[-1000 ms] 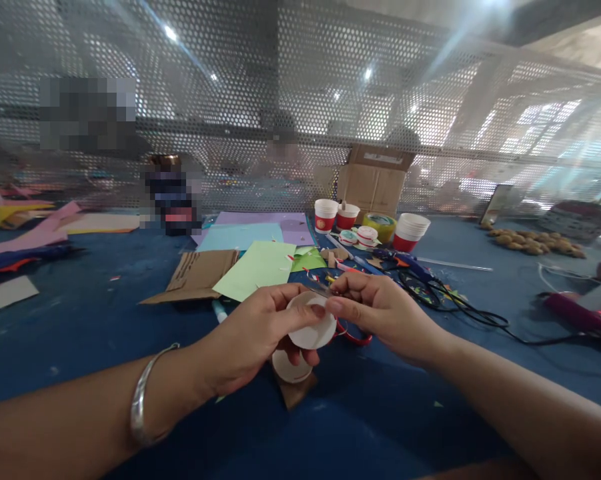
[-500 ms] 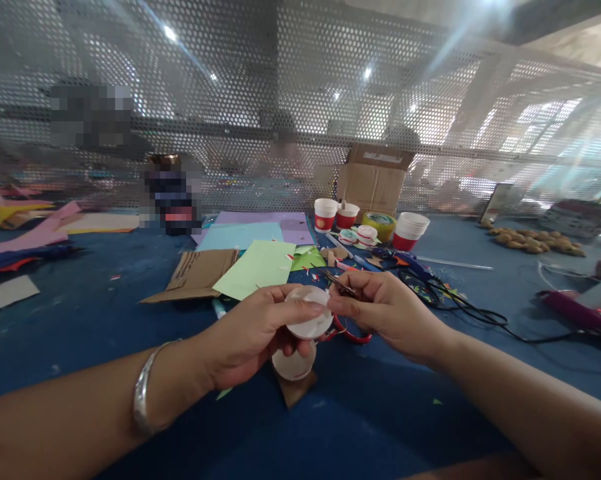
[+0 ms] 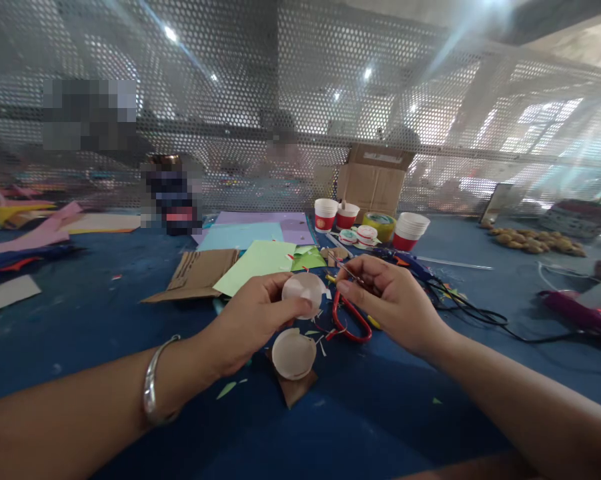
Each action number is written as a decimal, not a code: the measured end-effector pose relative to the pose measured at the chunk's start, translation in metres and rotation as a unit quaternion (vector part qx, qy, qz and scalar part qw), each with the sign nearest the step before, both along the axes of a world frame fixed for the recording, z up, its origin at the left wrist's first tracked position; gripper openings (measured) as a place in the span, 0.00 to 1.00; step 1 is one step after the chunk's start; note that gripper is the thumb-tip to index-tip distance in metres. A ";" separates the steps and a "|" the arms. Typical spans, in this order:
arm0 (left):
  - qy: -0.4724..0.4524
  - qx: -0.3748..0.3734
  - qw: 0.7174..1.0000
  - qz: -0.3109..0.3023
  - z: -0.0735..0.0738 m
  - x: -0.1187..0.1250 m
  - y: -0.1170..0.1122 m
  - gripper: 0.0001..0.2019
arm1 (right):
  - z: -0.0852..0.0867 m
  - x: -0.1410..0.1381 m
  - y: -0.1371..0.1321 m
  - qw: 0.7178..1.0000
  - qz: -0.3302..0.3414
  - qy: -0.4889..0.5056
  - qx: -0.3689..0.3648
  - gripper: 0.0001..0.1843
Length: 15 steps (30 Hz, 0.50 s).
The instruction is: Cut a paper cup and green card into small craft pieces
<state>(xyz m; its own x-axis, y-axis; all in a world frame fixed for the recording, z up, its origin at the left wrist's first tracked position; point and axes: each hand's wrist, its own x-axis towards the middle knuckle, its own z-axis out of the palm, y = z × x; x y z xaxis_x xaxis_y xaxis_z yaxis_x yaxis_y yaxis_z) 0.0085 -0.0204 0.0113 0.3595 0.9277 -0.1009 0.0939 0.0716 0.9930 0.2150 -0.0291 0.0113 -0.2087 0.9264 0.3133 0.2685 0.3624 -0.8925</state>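
My left hand [image 3: 263, 317] pinches a white paper disc [image 3: 301, 288], thumb across its face, above the table. Close to its right side, my right hand [image 3: 387, 293] is closed on a slim, pointed metal tool [image 3: 354, 275]; its exact kind is partly hidden by the fingers. Below the disc lies a second round white paper piece [image 3: 294, 357] with a raised rim, on a brown cardboard scrap [image 3: 290, 395]. A red-handled tool [image 3: 363, 323], seemingly scissors, rests under my right hand, with small paper clippings beside it.
Green paper [image 3: 255, 270] and folded cardboard [image 3: 200, 273] lie ahead. Behind stand paper cups [image 3: 411, 230], yellow tape [image 3: 383, 225] and a cardboard box [image 3: 373, 183]. A glue gun [image 3: 410, 261], black cable [image 3: 465, 312] and purple tool [image 3: 577, 315] are to the right. A perforated screen rises behind.
My hands have moved slightly apart and up, the right hand lifting the pointed tool away from the disc. More of the lower paper piece and the red handles now shows.
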 end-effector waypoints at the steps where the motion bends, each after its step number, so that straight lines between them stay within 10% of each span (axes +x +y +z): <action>1: 0.009 0.008 1.000 -0.006 0.000 0.000 -0.001 0.10 | 0.000 -0.001 -0.001 1.000 0.004 -0.003 -0.002 0.10; 15: -0.088 -0.018 0.986 -0.138 0.002 -0.002 -0.003 0.22 | -0.003 0.003 0.001 0.994 -0.042 -0.083 0.048 0.11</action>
